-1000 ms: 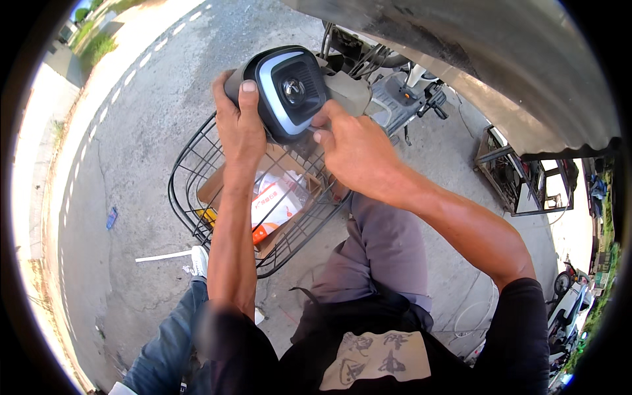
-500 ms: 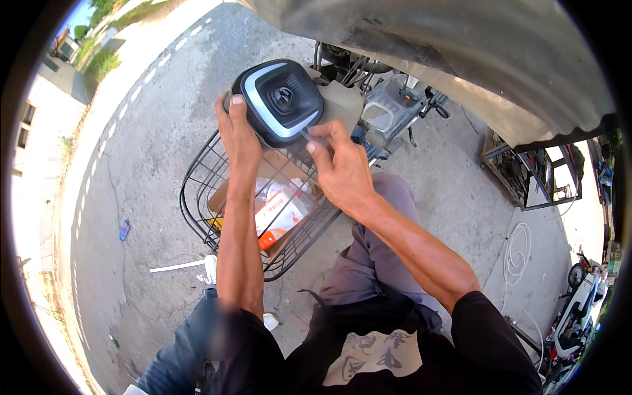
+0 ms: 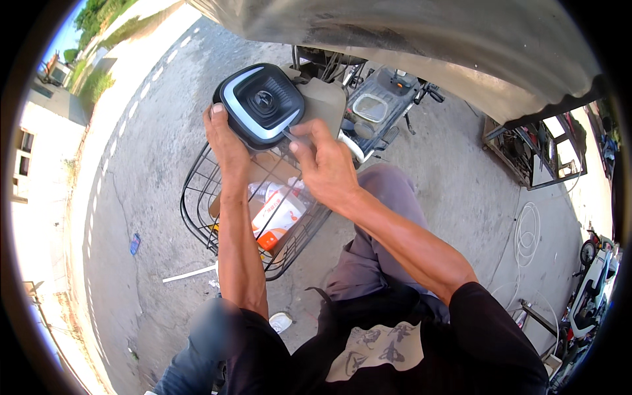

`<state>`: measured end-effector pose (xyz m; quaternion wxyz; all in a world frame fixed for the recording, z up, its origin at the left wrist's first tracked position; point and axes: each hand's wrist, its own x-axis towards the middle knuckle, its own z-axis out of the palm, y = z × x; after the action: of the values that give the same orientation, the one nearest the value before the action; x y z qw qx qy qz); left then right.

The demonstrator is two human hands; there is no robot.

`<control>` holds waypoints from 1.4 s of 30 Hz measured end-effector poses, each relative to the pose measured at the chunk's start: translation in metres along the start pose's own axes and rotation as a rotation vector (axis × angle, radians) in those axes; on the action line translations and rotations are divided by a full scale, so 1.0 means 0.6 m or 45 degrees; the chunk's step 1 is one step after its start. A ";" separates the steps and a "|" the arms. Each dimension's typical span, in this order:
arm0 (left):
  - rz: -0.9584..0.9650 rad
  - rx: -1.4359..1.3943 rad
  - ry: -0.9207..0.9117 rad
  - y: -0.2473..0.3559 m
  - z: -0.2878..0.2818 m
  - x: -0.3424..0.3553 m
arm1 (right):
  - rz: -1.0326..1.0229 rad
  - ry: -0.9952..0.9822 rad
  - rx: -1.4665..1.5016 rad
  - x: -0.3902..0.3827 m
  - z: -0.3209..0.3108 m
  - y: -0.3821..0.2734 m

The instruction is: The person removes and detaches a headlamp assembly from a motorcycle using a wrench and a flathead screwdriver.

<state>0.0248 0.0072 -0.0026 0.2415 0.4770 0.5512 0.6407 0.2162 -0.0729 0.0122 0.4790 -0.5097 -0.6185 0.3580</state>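
My left hand [image 3: 227, 141] grips the side of a black, rounded-square lamp [image 3: 263, 95] with a silver band, held face up over a black wire basket [image 3: 191, 197]. My right hand [image 3: 329, 168] is pinched on a thin grey piece [image 3: 292, 133] at the lamp's lower right corner; what exactly it is I cannot make out. Inside the basket lie cardboard [image 3: 270, 168] and a white-and-orange package [image 3: 280, 214]. Behind the lamp is the beige front panel [image 3: 322, 99] of a scooter.
A grey sheet cover [image 3: 421, 33] hangs overhead. A scooter deck [image 3: 385, 99] extends right; a metal-framed crate [image 3: 533, 151] and a coiled hose [image 3: 526, 230] lie beyond it. Another person's jeans leg [image 3: 187, 362] is at lower left; parked two-wheelers [image 3: 589, 296] stand far right.
The lamp and both hands sit further left in the picture than a second ago, and the lamp's face has tilted. My right hand keeps its pinch at the lamp's corner.
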 end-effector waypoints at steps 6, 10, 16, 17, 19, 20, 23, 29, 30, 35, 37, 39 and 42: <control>0.037 0.034 -0.011 -0.008 -0.007 0.002 | -0.038 0.026 0.044 -0.001 0.005 -0.001; -0.041 -0.139 -0.002 -0.011 0.007 0.001 | -0.001 0.014 0.032 -0.002 -0.002 -0.004; -0.001 -0.050 -0.009 -0.011 -0.002 0.008 | 0.013 -0.003 0.063 -0.001 -0.001 -0.006; 0.025 -0.003 -0.004 -0.007 -0.001 0.009 | 0.013 -0.004 0.068 0.000 -0.001 -0.007; -0.021 -0.073 0.008 -0.007 -0.001 0.006 | 0.015 -0.008 0.078 -0.002 -0.002 -0.008; -0.045 -0.107 0.014 -0.006 0.000 0.003 | 0.027 -0.010 0.096 -0.002 -0.001 -0.008; -0.175 -0.229 0.056 0.002 0.011 -0.002 | 0.045 0.002 0.107 0.001 0.000 -0.007; -0.161 -0.179 0.063 -0.013 0.003 0.001 | -0.056 0.003 0.080 0.003 -0.006 0.000; -0.150 -0.199 0.059 -0.023 0.000 0.003 | -0.058 0.001 0.088 0.003 -0.005 -0.001; -0.092 -0.166 0.010 -0.029 -0.007 0.010 | -0.094 -0.052 -0.009 0.003 -0.011 0.016; -0.084 0.090 0.052 0.012 0.004 -0.008 | -0.200 0.016 -0.053 0.003 -0.012 0.036; 0.068 0.384 0.142 0.036 0.000 -0.020 | -0.216 0.031 -0.068 0.002 -0.015 0.038; 0.543 0.774 0.195 0.051 -0.021 -0.026 | -0.208 0.028 -0.081 -0.002 -0.009 0.032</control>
<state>0.0270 -0.0205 0.0211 -0.0918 0.5815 0.6208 0.5177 0.2268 -0.0700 -0.0042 0.4968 -0.4764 -0.6639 0.2922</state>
